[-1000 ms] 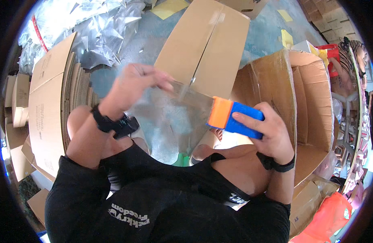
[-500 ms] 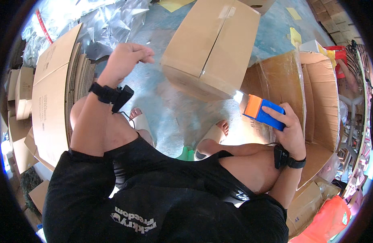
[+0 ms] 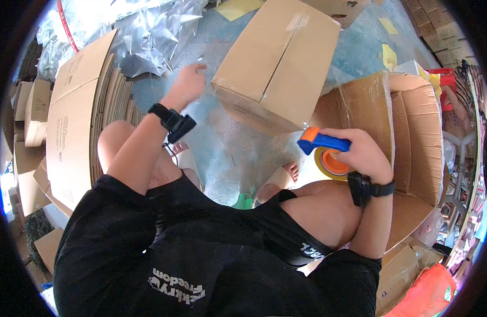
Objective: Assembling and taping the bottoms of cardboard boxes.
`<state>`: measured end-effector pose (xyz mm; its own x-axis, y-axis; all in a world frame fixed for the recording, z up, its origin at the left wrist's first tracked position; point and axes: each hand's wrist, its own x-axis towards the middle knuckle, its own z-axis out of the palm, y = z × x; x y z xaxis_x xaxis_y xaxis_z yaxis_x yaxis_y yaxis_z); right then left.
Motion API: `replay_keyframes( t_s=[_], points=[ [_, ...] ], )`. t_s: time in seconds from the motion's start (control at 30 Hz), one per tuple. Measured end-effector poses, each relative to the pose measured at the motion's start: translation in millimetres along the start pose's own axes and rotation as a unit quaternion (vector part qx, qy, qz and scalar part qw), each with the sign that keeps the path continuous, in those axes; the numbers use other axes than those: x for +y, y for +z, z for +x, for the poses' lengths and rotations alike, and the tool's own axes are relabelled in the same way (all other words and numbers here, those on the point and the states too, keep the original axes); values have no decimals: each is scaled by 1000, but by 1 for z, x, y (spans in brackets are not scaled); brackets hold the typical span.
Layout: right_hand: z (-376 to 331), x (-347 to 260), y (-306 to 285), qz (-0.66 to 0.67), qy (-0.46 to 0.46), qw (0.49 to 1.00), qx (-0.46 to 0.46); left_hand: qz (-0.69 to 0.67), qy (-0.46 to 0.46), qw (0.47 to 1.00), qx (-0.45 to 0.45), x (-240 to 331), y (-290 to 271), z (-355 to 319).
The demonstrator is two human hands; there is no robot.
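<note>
My right hand is closed round the blue handle of a tape dispenser. Its orange front end points left, and a roll of yellowish tape on an orange hub shows below the handle. Just beyond the dispenser, a closed brown carton stands on the floor, with a seam down its top and clear tape near the far end. My left hand is raised by the carton's left side, apparently just clear of it. It holds nothing I can see; one finger points out and the others are bent, partly hidden.
Flattened cartons lean in a stack at my left. An open carton lies on its side at my right, close to my right forearm. Silver plastic sheeting lies at the far left, and a red bag sits at the lower right.
My left hand has moved right toward the carton, its fingers more bent. My right hand has turned the tape dispenser and shifted it slightly left, bringing the tape roll into sight.
</note>
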<state>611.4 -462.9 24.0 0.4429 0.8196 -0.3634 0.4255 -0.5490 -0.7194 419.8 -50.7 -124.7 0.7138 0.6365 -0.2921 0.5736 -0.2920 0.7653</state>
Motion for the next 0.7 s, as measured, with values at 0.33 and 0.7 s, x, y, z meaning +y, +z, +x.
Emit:
replay_keyframes(
  t_s=[0.33, 0.7],
  points=[
    [105, -66, 72, -337, -119, 920, -164, 112, 108, 976, 151, 66, -8, -8],
    [156, -96, 128, -247, -221, 929, -163, 28, 203, 932, 297, 53, 47, -33]
  ],
)
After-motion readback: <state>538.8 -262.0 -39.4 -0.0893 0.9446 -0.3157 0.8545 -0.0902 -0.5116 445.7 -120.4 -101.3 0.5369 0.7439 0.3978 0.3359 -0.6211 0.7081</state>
